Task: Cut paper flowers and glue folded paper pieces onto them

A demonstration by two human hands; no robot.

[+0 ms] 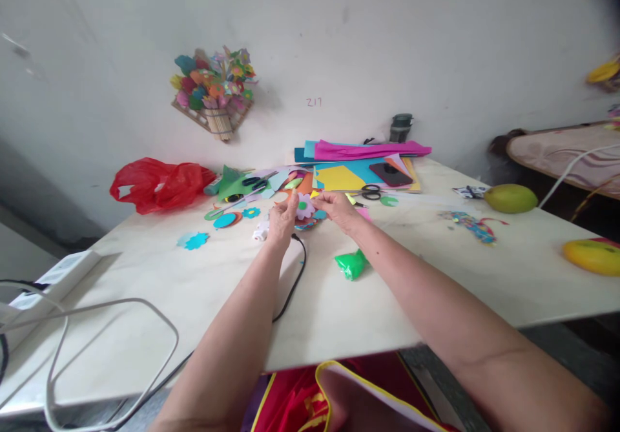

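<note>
A light purple paper flower (pixel 305 206) with a green centre is between my two hands, over the middle of the table. My left hand (pixel 284 217) is closed on its left edge, thumb up. On the right, my right hand (pixel 335 207) pinches a small yellow paper piece (pixel 314 194) beside the flower. Just below the flower lie blue and other coloured pieces, partly hidden. A white device (pixel 260 231) with a black cable (pixel 303 264) sits by my left hand. Black-handled scissors (pixel 371 192) lie beyond my right hand.
Coloured sheets (pixel 339 179) and a phone (pixel 390 174) lie at the back. A red plastic bag (pixel 159 183) is at back left, blue cut flowers (pixel 196 241) nearer. A green packet (pixel 351 265) lies under my right forearm, mangoes (pixel 511 198) at right, a power strip (pixel 62 274) at left.
</note>
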